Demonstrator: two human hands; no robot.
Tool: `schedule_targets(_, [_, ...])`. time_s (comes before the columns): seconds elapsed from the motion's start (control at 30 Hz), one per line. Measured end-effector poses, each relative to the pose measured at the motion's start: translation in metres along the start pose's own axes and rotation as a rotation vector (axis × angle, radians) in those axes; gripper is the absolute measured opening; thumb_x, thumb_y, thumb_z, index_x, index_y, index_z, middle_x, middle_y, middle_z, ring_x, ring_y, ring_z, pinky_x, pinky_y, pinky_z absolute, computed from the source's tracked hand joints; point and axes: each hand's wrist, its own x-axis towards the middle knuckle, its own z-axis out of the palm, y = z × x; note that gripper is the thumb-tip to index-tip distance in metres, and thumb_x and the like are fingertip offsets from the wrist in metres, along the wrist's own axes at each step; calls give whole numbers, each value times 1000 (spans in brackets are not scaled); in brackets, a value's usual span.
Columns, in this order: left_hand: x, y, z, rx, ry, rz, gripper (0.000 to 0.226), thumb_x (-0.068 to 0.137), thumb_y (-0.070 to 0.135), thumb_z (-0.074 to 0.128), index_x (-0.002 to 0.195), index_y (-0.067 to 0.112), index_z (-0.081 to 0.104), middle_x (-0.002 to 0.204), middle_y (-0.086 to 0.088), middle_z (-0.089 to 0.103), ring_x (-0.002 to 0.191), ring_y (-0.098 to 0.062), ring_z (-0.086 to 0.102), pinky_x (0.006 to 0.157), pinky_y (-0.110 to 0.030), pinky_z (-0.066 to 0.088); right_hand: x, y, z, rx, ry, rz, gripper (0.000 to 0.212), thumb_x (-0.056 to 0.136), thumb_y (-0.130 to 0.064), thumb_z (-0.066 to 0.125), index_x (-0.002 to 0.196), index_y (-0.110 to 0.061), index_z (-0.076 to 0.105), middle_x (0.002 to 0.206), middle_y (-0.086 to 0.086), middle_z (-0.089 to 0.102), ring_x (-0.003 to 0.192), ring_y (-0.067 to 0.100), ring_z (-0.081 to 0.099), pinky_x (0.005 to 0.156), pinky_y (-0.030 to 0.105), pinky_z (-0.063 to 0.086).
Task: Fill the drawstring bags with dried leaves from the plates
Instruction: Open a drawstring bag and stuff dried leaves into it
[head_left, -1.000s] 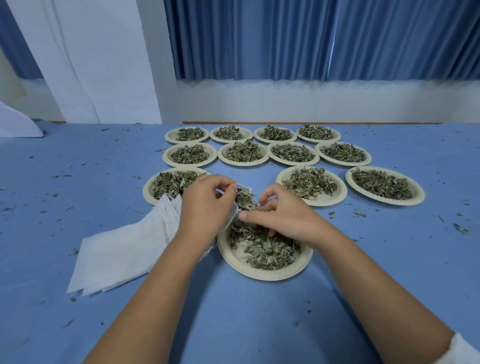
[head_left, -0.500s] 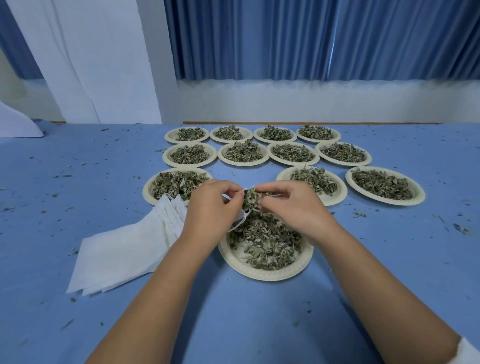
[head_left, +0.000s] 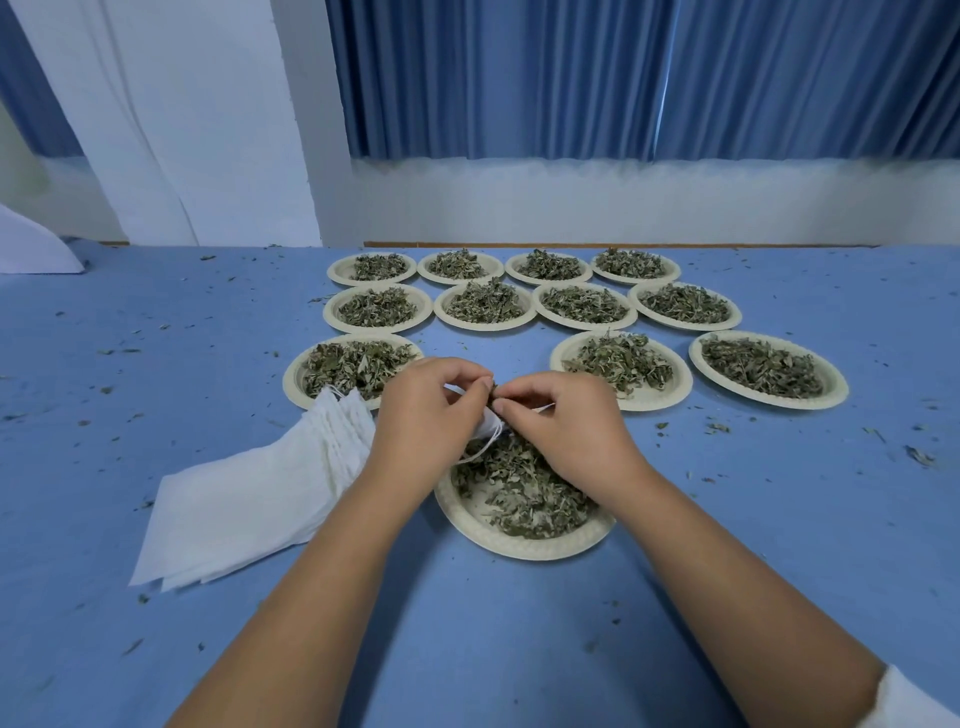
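White drawstring bag (head_left: 492, 425), pinched by the left hand (head_left: 428, 415), hangs above the 12 o'clock rim of the nearest plate (head_left: 524, 550). The right hand (head_left: 569, 434) has risen, pinching dried leaves (head_left: 492, 388) into its mouth: filling underway.

Eleven plates (head_left: 483, 326) of dried leaves crowd the far middle of the blue tabletop (head_left: 156, 364), rims close together, with one gap in the nearest row. Just before that gap the left hand (head_left: 426, 415) and right hand (head_left: 566, 426) meet, pinching a drawstring bag (head_left: 491, 425) over a twelfth plate (head_left: 519, 549). A stack of white bags (head_left: 249, 499) lies just left of it. Bare surface, flecked with leaf crumbs (head_left: 719, 427), runs wide on both sides and toward the viewer.
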Motion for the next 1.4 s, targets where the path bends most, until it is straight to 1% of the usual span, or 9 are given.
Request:
schedule_targets(0.2, [2, -1, -4, -103, -81, -21, 19, 94, 17, 63, 81, 28, 70, 61, 5, 66, 54, -5, 59, 61, -20, 51, 2, 1, -4, 78, 47, 48, 13, 79, -19, 80, 89, -27, 76, 88, -9, 64, 68, 4, 57, 72, 14, 46])
schedule_targets(0.4, [2, 0, -4, -200, -131, -28, 17, 95, 14, 61, 86, 25, 70, 61, 5, 63, 55, -4, 56, 59, -16, 50, 6, 2, -8, 227, -36, 344, 41, 76, -33, 82, 109, -20, 62, 104, -8, 61, 77, 0, 61, 65, 17, 49])
schedule_targets(0.57, [1, 0, -3, -33, -116, 57, 9, 91, 17, 67, 89, 25, 71, 79, 9, 68, 63, -1, 62, 66, -20, 53, 4, 3, -5, 492, -128, 414, 17, 81, -12, 78, 94, -5, 70, 79, 5, 72, 56, 6, 64, 54, 17, 52])
schedule_targets(0.83, [-4, 2, 1, 141, -176, 176, 11, 85, 16, 71, 93, 21, 77, 85, 8, 66, 73, -4, 64, 74, -25, 54, 4, 6, 2, 170, 19, 329, 21, 78, -5, 77, 74, -13, 57, 56, 4, 63, 44, 8, 60, 45, 20, 46])
schedule_targets(1.0, [0, -2, 0, 122, -44, 113, 9, 89, 20, 69, 94, 17, 75, 85, 3, 68, 72, -13, 65, 73, -32, 54, 6, 2, -3, 570, -63, 457, 14, 82, -4, 74, 93, -6, 64, 74, 5, 70, 67, 14, 71, 70, 24, 60])
schedule_targets(1.07, [2, -4, -3, 126, -14, 85, 14, 89, 23, 69, 99, 16, 74, 82, 1, 68, 70, -14, 63, 72, -30, 52, 8, 1, -9, 633, -82, 504, 15, 84, 0, 68, 97, -7, 66, 82, 8, 72, 75, 16, 74, 66, 19, 58])
schedule_targets(1.17, [3, -4, -4, 127, -2, 72, 11, 87, 24, 71, 95, 17, 75, 79, 4, 68, 69, -13, 64, 69, -28, 52, 7, 0, -14, 550, -106, 474, 20, 82, 0, 70, 99, -9, 66, 89, 12, 74, 69, 14, 73, 51, 13, 50])
schedule_targets(1.33, [-2, 0, -4, 181, -11, 204, 7, 87, 19, 71, 90, 16, 77, 78, 3, 66, 70, -15, 61, 73, -36, 52, 5, 3, -6, 276, -42, 351, 18, 78, -18, 80, 87, -13, 65, 71, 0, 68, 53, 10, 60, 57, 27, 52])
schedule_targets(1.4, [-3, 2, -3, 187, -75, 226, 7, 89, 20, 69, 91, 18, 76, 73, 6, 66, 68, -13, 62, 71, -37, 52, 6, 6, -2, 164, 4, 291, 16, 78, -19, 80, 77, -16, 64, 66, 1, 65, 51, 6, 55, 53, 22, 47])
